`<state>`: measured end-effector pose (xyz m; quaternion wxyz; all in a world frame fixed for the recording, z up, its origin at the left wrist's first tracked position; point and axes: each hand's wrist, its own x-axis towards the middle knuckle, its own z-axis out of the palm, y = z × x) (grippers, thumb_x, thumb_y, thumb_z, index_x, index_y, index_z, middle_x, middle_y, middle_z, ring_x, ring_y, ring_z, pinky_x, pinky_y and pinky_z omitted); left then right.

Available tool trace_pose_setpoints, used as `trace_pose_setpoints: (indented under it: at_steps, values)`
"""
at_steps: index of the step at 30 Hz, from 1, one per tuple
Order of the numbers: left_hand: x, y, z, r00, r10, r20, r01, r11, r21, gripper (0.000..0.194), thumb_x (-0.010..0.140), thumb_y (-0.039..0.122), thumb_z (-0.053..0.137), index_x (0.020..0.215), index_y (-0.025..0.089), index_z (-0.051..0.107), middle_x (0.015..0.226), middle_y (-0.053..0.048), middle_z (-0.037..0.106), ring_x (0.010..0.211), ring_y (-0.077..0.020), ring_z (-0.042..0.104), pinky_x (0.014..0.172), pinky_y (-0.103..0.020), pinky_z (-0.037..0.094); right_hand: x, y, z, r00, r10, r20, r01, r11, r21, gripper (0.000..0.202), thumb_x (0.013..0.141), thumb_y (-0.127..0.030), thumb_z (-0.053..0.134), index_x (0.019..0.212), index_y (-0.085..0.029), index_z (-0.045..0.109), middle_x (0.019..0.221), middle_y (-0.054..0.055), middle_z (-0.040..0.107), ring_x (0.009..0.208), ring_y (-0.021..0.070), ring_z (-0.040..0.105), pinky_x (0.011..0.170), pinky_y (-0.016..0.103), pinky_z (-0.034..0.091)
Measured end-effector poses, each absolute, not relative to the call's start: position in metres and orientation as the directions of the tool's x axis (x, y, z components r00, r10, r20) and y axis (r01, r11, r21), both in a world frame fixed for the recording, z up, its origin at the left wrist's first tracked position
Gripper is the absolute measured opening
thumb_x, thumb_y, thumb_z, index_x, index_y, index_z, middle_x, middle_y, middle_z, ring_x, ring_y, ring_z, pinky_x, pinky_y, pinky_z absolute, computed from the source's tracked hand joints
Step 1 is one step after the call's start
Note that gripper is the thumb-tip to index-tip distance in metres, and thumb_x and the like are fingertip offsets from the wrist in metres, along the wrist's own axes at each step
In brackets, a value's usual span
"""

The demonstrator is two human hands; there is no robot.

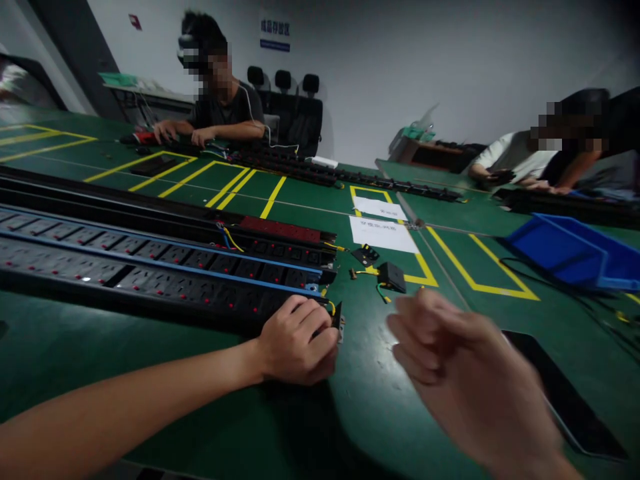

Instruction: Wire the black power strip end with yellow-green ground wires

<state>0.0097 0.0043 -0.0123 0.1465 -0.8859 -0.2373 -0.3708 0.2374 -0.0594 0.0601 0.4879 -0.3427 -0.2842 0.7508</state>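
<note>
Long black power strips [165,283] with rows of sockets and small red lights lie side by side on the green table. My left hand [300,340] is wrapped round the right end of the nearest strip, closed on it. Beside its fingers a small end plate [341,323] and a yellow wire [332,307] stick out. To the right, my right hand [450,353] is raised above the table, its fingers curled closed and blurred by motion. Whether it holds something small is hidden. A black box-shaped part [391,277] with yellow and green wires lies just beyond it.
A dark tablet-like slab [565,393] lies right of my right hand. A blue bin [575,253] stands at the right, with black cable beside it. White paper sheets [384,233] lie mid-table. Two people work at more strips [300,167] across the table.
</note>
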Motion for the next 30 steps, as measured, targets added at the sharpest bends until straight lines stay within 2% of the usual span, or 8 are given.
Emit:
trace_pose_setpoints:
  at_steps: [1, 3, 7, 15, 21, 30]
  values:
    - [0.009, 0.004, -0.012, 0.623, 0.303, 0.721, 0.518, -0.851, -0.089, 0.012, 0.085, 0.028, 0.052, 0.083, 0.018, 0.058, 0.078, -0.004, 0.059, 0.074, -0.0208, 0.054, 0.072, -0.038, 0.042, 0.229, -0.047, 0.057, -0.31, 0.916, -0.254, -0.576, -0.393, -0.717, 0.019, 0.089, -0.031, 0.07, 0.079, -0.018, 0.06, 0.071, -0.003, 0.051, 0.054, 0.0078, 0.043, 0.046, 0.018, 0.042]
    - [0.009, 0.005, -0.012, 0.618, 0.304, 0.725, 0.518, -0.851, -0.084, 0.009, 0.084, 0.025, 0.053, 0.085, 0.018, 0.059, 0.078, -0.004, 0.059, 0.075, -0.0212, 0.055, 0.074, -0.038, 0.042, 0.218, -0.03, 0.045, -0.371, 0.88, -0.295, -0.646, -0.473, -0.599, 0.026, 0.08, -0.024, 0.074, 0.069, -0.018, 0.051, 0.064, -0.006, 0.036, 0.048, 0.0051, 0.025, 0.038, 0.016, 0.025]
    - [0.009, 0.005, -0.01, 0.603, 0.301, 0.739, 0.51, -0.858, -0.067, 0.009, 0.085, 0.025, 0.053, 0.083, 0.018, 0.058, 0.077, -0.005, 0.06, 0.076, -0.0218, 0.056, 0.074, -0.039, 0.044, 0.217, -0.023, 0.018, -0.448, 0.843, -0.299, -0.713, -0.538, -0.449, 0.026, 0.079, -0.022, 0.073, 0.071, -0.017, 0.049, 0.066, -0.007, 0.032, 0.048, 0.0042, 0.02, 0.038, 0.015, 0.014]
    - [0.01, 0.005, -0.007, 0.618, 0.332, 0.712, 0.523, -0.85, -0.057, 0.008, 0.085, 0.023, 0.053, 0.08, 0.019, 0.058, 0.074, -0.004, 0.06, 0.075, -0.0215, 0.056, 0.073, -0.038, 0.045, 0.225, -0.029, 0.014, -0.57, 0.794, -0.212, -0.711, -0.606, -0.357, 0.024, 0.081, -0.022, 0.07, 0.071, -0.015, 0.05, 0.066, -0.006, 0.034, 0.05, 0.0039, 0.023, 0.039, 0.013, 0.015]
    - [0.01, 0.005, -0.006, 0.621, 0.338, 0.708, 0.52, -0.853, -0.049, 0.007, 0.084, 0.022, 0.054, 0.08, 0.019, 0.058, 0.074, -0.005, 0.061, 0.076, -0.0223, 0.058, 0.073, -0.039, 0.045, 0.225, -0.03, 0.014, -0.603, 0.779, -0.171, -0.694, -0.618, -0.369, 0.022, 0.082, -0.023, 0.067, 0.07, -0.015, 0.05, 0.066, -0.006, 0.035, 0.049, 0.0036, 0.023, 0.038, 0.013, 0.016]
    - [0.009, 0.006, -0.007, 0.622, 0.321, 0.714, 0.498, -0.866, -0.044, 0.004, 0.082, 0.022, 0.056, 0.08, 0.019, 0.056, 0.073, -0.005, 0.06, 0.074, -0.0228, 0.057, 0.072, -0.039, 0.044, 0.225, -0.028, 0.006, -0.593, 0.779, -0.202, -0.674, -0.618, -0.406, 0.018, 0.082, -0.021, 0.064, 0.071, -0.016, 0.051, 0.066, -0.006, 0.038, 0.049, 0.0043, 0.023, 0.036, 0.012, 0.018]
